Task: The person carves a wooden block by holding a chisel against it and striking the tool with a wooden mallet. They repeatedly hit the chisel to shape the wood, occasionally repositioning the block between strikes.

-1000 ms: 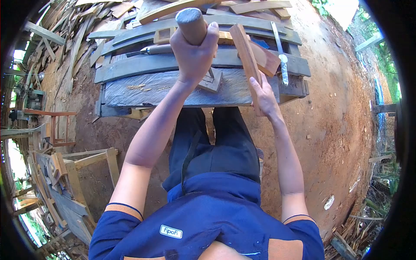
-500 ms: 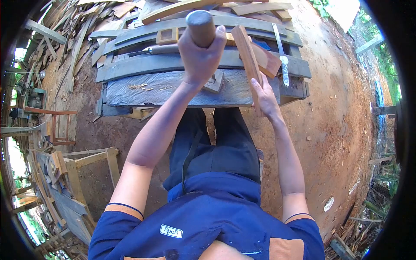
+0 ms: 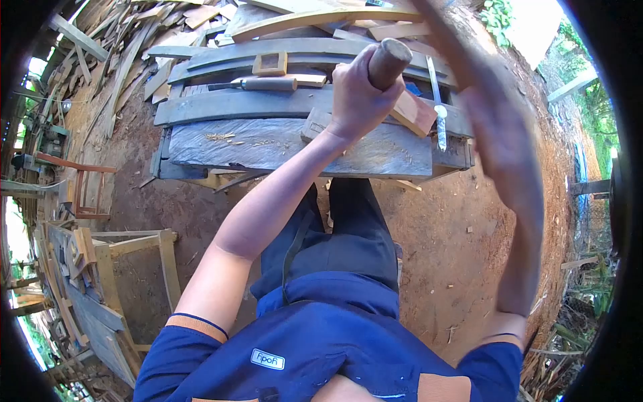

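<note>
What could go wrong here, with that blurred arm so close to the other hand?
1. The right hand is motion-blurred beside the left hand, which grips a wooden handle; a mistimed blow might hit its fingers.
2. The small wood block by its wrist looks unclamped on the bench and may jump.

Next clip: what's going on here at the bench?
A person is at a rough plank workbench outdoors. The left hand grips a round wooden tool handle, its lower end hidden by the hand, next to a small wood block. The right hand is raised over the bench's right side, motion-blurred, with a wooden stick in it. A chisel and a small square frame lie farther back, untouched.
</note>
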### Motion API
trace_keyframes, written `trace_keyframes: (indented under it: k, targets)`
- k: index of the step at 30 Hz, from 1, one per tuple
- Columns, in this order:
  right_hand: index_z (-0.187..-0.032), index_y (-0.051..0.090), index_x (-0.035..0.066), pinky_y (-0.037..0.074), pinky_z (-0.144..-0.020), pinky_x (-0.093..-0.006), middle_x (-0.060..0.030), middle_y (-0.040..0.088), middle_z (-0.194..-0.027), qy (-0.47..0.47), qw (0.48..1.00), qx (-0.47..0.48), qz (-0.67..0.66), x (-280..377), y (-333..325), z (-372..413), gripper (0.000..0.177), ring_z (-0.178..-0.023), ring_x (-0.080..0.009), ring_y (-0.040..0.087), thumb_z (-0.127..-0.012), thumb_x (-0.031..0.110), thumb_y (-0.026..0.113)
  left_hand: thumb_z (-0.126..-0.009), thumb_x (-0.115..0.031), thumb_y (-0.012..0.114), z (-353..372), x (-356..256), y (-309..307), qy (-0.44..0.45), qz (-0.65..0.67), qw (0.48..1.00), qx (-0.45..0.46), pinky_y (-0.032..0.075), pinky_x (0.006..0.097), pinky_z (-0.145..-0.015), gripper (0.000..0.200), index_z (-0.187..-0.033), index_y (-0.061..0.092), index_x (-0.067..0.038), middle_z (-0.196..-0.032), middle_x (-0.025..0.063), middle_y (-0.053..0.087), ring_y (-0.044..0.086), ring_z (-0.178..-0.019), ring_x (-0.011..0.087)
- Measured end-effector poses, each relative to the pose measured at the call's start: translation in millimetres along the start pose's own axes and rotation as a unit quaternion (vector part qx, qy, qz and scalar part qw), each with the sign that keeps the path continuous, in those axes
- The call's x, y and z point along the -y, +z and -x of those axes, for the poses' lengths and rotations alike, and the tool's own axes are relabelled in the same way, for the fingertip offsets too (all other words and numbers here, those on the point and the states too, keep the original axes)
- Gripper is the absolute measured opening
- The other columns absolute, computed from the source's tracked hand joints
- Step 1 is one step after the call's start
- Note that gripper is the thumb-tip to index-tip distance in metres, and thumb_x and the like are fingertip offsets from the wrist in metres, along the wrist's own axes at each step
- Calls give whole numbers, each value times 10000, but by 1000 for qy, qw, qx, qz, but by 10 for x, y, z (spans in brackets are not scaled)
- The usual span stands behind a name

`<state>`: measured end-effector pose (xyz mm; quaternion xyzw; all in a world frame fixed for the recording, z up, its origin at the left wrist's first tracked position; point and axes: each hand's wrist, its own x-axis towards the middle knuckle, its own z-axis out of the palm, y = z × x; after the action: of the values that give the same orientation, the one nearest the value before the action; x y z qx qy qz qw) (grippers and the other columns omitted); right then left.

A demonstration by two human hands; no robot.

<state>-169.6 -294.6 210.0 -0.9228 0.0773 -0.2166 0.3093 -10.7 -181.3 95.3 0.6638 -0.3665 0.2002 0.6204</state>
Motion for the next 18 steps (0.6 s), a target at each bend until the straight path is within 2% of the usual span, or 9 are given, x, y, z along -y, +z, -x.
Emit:
trace_keyframes:
  k: [1, 3, 5, 6, 8, 10, 13, 16, 18]
  targets:
    - [-1396, 454, 51, 422, -569, -259, -42, 604, -843, -87, 994, 54, -25, -50, 41, -66, 608, -671, -105, 527, -934, 438, 540, -758, -150, 708, 34, -31, -20, 3, 2, 1000, 4, 522, 306, -638, 215, -879, 611, -2, -740, 120, 673, 656, -658, 152]
    - [-1361, 481, 27, 426, -573, -251, -30, 622, -848, -64, 996, 40, 37, 42, -175, -63, 617, -658, -88, 531, -919, 450, 567, -743, -132, 697, 41, -58, -30, 1, 23, 1000, 7, 525, 312, -652, 229, -911, 617, 2, -762, 131, 676, 664, -680, 165]
    - [-1329, 512, 30, 428, -571, -243, -32, 635, -864, 50, 997, 41, -37, 298, -394, -40, 609, -631, -78, 526, -907, 463, 591, -728, -123, 695, 79, -55, -33, -18, 28, 999, 19, 528, 314, -674, 267, -952, 624, 5, -793, 140, 683, 676, -718, 172]
    - [-1329, 512, 30, 428, -571, -243, -32, 635, -864, 50, 997, 43, -37, 268, -352, -28, 609, -631, -78, 526, -907, 463, 591, -725, -123, 698, 61, -48, -25, -24, 25, 999, 21, 530, 313, -683, 279, -961, 625, 5, -801, 141, 686, 678, -729, 172]
    - [-1354, 476, 16, 452, -721, -296, -99, 635, -981, -17, 997, 69, -3, 119, -152, 10, 620, -786, -166, 577, -916, 443, 582, -721, -122, 702, 45, -20, -34, -26, 15, 999, 20, 531, 313, -691, 290, -970, 626, 6, -809, 141, 688, 680, -739, 171]
    - [-1379, 440, 3, 476, -872, -349, -166, 635, -1098, -83, 993, 82, 34, 26, -46, 31, 632, -941, -254, 628, -925, 423, 573, -684, -126, 740, 32, -8, -22, -3, 33, 999, 7, 544, 345, -661, 357, -1006, 629, -19, -803, 165, 680, 695, -731, 301]
    - [-1371, 448, 23, 426, -972, -384, -184, 604, -1193, 23, 994, 103, 34, 80, -253, -33, 594, -1062, -301, 590, -919, 384, 584, -688, -121, 729, 24, -18, -17, 8, 38, 999, -7, 540, 342, -650, 324, -976, 625, -19, -784, 163, 674, 690, -713, 301]
    - [-1383, 438, 21, 493, -788, -299, -125, 636, -1048, -20, 980, -58, -187, 183, -181, 51, 648, -917, -180, 633, -896, 409, 618, -685, -133, 727, 3, -2, -19, -35, 25, 999, 6, 532, 355, -639, 294, -926, 608, -13, -744, 163, 655, 681, -687, 303]
    - [-1384, 430, 6, 495, -746, -278, -125, 631, -1023, -46, 995, 5, -93, 66, 19, 108, 658, -901, -154, 631, -895, 400, 624, -684, -137, 728, -6, 55, -30, -31, 17, 999, 5, 535, 353, -643, 305, -935, 609, -9, -751, 162, 662, 685, -690, 300]
